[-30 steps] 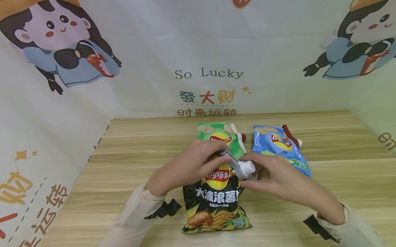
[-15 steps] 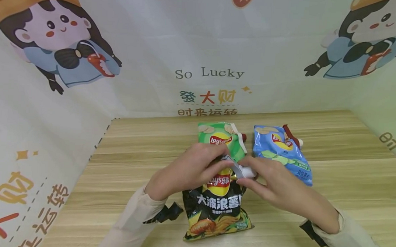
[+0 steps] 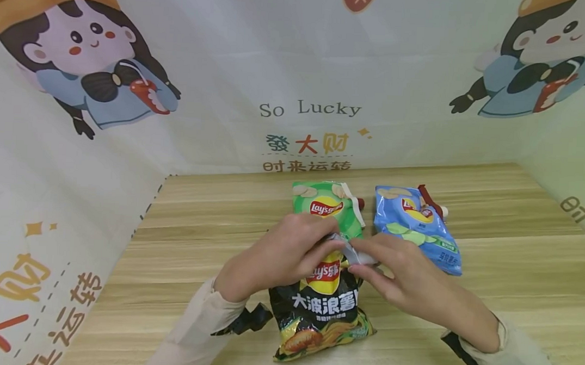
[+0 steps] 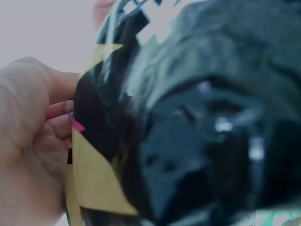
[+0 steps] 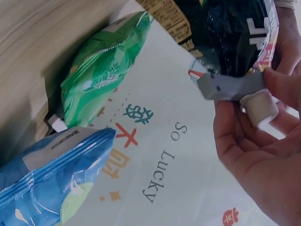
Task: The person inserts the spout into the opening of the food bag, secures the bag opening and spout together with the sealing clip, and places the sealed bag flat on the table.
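A black Lay's chip bag [image 3: 323, 309] hangs upright between both hands in the head view, its lower end nearest the person. Across its top runs a grey bag clip [image 3: 352, 254] with a white cap [image 5: 262, 109] at one end. My right hand [image 3: 408, 269] pinches the capped end between thumb and fingers. My left hand [image 3: 284, 250] grips the bag top at the clip's other end, its thumb toward the clip. In the left wrist view, the bag's blurred, shiny side [image 4: 202, 117] fills much of the picture.
Behind the black bag a green Lay's bag [image 3: 321, 194] lies with a white clip [image 3: 354, 201] on it. To its right is a blue Lay's bag [image 3: 418, 231] with a dark red clip [image 3: 430, 201]. A printed cloth [image 3: 219, 65] encloses the wooden table [image 3: 212, 217].
The black bag's lower end has shifted toward the person and slightly right. My right hand has moved a little left, its fingers now covering more of the clip's white cap.
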`<state>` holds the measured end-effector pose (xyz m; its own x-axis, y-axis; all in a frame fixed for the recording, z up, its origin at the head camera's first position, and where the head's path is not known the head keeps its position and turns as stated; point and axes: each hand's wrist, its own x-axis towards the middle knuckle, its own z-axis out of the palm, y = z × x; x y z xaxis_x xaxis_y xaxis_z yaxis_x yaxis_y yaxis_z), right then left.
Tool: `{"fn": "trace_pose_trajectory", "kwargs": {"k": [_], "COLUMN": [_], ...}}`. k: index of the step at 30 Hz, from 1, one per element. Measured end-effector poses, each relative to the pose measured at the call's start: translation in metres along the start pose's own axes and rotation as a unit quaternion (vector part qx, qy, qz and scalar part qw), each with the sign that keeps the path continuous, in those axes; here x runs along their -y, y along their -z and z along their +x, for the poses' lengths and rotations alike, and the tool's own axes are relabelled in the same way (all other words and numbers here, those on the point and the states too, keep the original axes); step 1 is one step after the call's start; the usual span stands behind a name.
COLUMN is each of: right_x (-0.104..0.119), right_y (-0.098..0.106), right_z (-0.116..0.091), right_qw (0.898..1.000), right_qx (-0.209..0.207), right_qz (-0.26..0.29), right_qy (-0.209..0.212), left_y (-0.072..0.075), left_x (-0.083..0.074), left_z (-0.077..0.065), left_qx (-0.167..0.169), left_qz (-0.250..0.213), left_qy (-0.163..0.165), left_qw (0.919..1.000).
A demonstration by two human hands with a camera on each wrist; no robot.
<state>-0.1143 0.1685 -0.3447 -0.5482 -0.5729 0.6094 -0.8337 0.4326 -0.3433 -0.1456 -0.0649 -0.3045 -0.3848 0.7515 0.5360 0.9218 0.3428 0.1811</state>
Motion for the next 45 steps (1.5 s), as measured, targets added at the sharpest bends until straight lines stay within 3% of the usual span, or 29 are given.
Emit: {"fn": "trace_pose_trajectory", "kwargs": {"k": [4,7,15,22,29,33,38,42,45], "right_x": [0.000,-0.002,-0.009,-0.006,-0.004,-0.002,-0.001,-0.003,-0.005], "right_y": [-0.001,-0.002,-0.007,-0.016,-0.020,-0.022,-0.023,-0.022,-0.019], "right_z": [-0.001,0.000,0.005,0.004,0.003,0.002,0.000,0.002,0.003], "right_qw": [1.000,0.999,0.995,0.998,0.996,0.997,0.996,0.996,0.997], "right_qx": [-0.016,-0.012,0.026,-0.041,-0.081,-0.073,-0.076,-0.079,-0.056], "right_qz": [-0.013,-0.017,0.020,-0.007,0.016,0.039,0.054,0.051,0.047], "right_qy": [-0.014,-0.028,-0.092,-0.055,-0.018,-0.009,0.003,-0.001,-0.024], "left_y": [-0.005,-0.007,-0.005,-0.009,-0.008,-0.007,-0.008,-0.009,-0.008], "left_x": [0.000,0.001,0.007,0.000,-0.005,-0.008,-0.009,-0.007,-0.005], "left_z": [0.002,0.003,0.003,0.003,0.003,0.003,0.004,0.005,0.005], "left_qx": [-0.021,-0.025,0.026,0.031,0.042,0.048,0.027,0.019,0.027], "left_qz": [0.043,0.051,-0.033,-0.049,-0.010,-0.029,-0.044,-0.047,-0.039], "left_qy": [-0.001,0.007,0.086,0.102,0.083,0.057,0.034,0.046,0.064], "left_qw": [0.9988,0.9984,0.9954,0.9931,0.9956,0.9968,0.9981,0.9977,0.9968]}}
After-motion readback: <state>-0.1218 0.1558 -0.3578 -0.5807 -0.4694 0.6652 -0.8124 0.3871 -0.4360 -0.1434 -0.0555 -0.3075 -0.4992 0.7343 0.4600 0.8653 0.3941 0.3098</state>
